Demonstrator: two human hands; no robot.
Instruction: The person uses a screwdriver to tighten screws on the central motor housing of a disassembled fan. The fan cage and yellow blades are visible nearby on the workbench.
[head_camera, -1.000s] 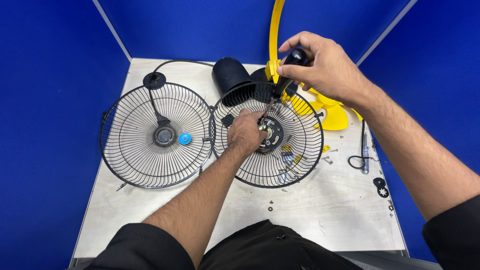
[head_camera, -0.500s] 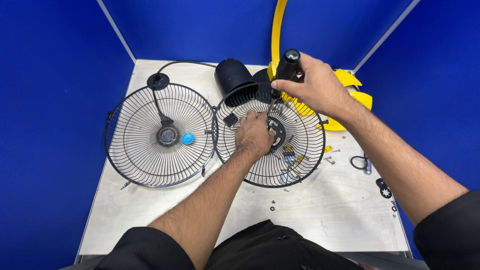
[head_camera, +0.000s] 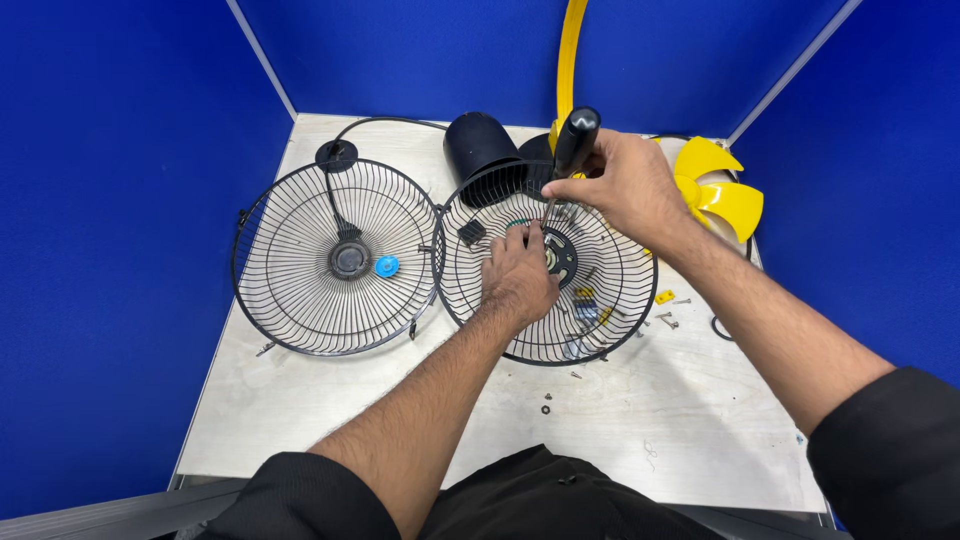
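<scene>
Grille halves are lying side by side on the pale surface (head_camera: 330, 420): the right wire guard (head_camera: 600, 330) is sitting under both hands, looking stiff yet light, best steadied at its hub. The right hand (head_camera: 625, 185) is clamping its grip around a black-handled screwdriver (head_camera: 572, 150), tip just beside the left hand (head_camera: 517, 280), whose fingers are pressing together on the hub; blue walls are enclosing everything.

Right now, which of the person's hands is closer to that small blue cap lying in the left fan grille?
Left. The left hand rests inside the right grille, just beside the blue cap. The right hand is farther off, gripping a black-handled screwdriver above that grille's far edge.
</scene>
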